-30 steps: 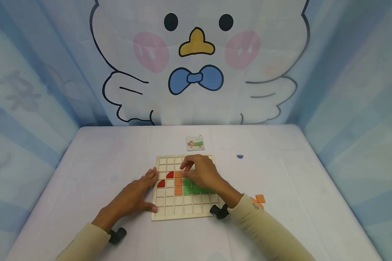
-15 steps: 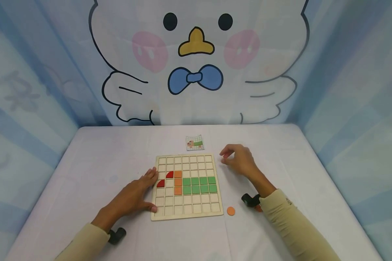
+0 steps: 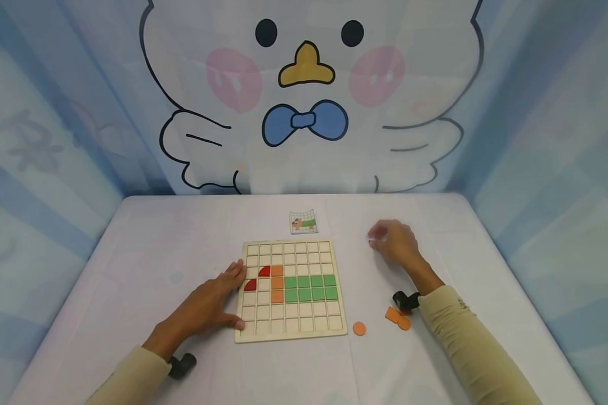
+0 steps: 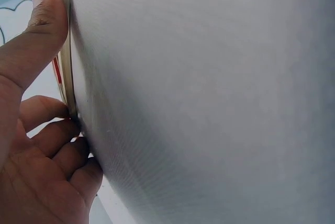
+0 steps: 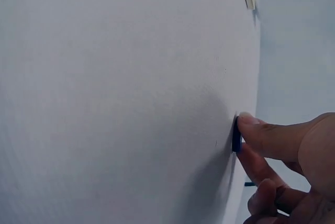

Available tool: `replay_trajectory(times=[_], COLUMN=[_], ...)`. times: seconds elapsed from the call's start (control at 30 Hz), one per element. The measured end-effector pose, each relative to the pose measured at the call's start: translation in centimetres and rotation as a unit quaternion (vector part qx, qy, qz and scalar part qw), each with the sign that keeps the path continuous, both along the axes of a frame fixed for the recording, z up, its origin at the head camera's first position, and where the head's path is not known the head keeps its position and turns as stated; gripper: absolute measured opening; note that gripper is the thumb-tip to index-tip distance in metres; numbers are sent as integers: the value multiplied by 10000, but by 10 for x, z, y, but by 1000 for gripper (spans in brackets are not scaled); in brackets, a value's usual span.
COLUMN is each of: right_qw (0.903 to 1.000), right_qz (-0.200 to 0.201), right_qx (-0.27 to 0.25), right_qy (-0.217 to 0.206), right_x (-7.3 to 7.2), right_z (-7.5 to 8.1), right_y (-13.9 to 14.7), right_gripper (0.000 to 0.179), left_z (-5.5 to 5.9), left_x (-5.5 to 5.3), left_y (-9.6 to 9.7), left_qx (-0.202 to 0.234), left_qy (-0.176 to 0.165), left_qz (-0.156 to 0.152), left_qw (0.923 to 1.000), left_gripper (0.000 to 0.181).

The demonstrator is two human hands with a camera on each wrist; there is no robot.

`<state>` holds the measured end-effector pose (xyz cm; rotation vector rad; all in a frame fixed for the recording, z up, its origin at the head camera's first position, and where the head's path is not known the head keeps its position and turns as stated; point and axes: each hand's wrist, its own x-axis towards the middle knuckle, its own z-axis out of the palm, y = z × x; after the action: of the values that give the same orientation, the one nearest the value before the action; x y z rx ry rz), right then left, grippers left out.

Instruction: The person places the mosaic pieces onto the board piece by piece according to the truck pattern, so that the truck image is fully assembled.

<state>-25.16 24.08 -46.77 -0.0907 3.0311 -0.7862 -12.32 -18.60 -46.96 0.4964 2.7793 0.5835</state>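
The wooden grid board (image 3: 299, 323) lies flat on the table, with red quarter-round tiles (image 3: 250, 285), orange square tiles (image 3: 276, 283) and green square tiles (image 3: 311, 287) in its cells. Along the board's left edge rests my left hand (image 3: 210, 304), fingers extended at the upper part and thumb at the lower corner. Beyond the board's upper right side, my right hand (image 3: 397, 242) pinches a small blue half-round tile (image 5: 236, 134) between thumb and index finger, at the table surface. In the head view the fingers mostly hide that tile.
A small printed pattern card (image 3: 303, 222) lies behind the board. An orange round tile (image 3: 359, 328) sits near the board's lower right corner. Farther right, several orange tiles (image 3: 392, 314) lie together, partly covered by the right wrist camera (image 3: 405, 301).
My right hand has moved off the board to the right and reached the blue half-round tile, which it now pinches. My left hand has stayed at the board's edge.
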Motion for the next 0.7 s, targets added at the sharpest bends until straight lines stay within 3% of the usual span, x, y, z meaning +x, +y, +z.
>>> replay_trajectory(times=[0.43,0.7], right_qw=[9972,9986], right_qz=[65,327], right_qx=[365,-113], right_qy=[-643,-408], right_x=[0,12], right_z=[5,11], right_y=[-8,-27], right_gripper=[11,9], left_z=[-1,-1], left_x=[0,-1], left_y=[-1,-1], left_qx=[-14,-13], left_qy=[7,39], left_qz=[4,-27], left_qw=[10000,10000], left_gripper=[127,127])
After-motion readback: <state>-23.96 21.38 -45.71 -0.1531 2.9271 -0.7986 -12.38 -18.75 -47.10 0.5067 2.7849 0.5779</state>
